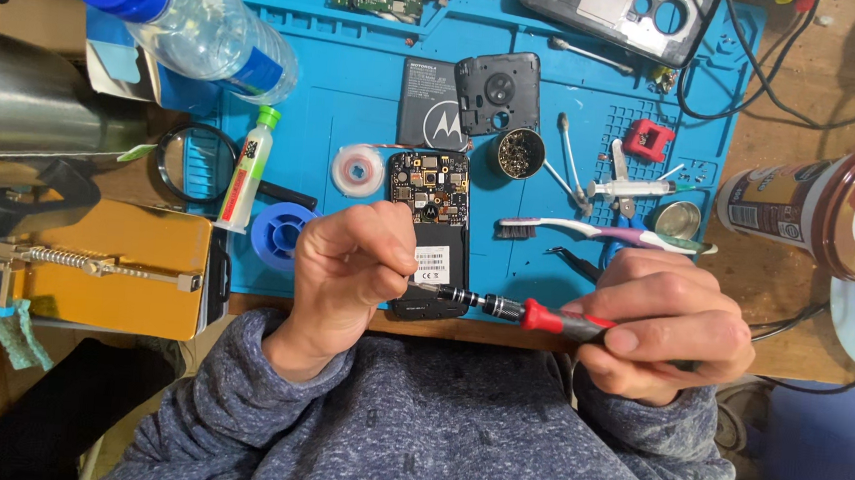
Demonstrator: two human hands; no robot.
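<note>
An opened black phone [436, 221] lies on the blue work mat [356, 115], its circuit board exposed. My right hand [657, 326] grips the red and black handle of a small screwdriver [513, 309], held level over the mat's near edge. My left hand [351, 265] pinches the screwdriver's tip end just beside the phone's lower part. Both sleeves are grey-blue knit.
A phone battery [435, 105], a black camera cover [498, 90], a round tin of screws [521, 153], a tape roll [358, 170], a toothbrush [599, 232], tweezers [574, 263], a glue bottle [245, 172], a water bottle [188, 13], and a brown cup [831, 208] surround the phone.
</note>
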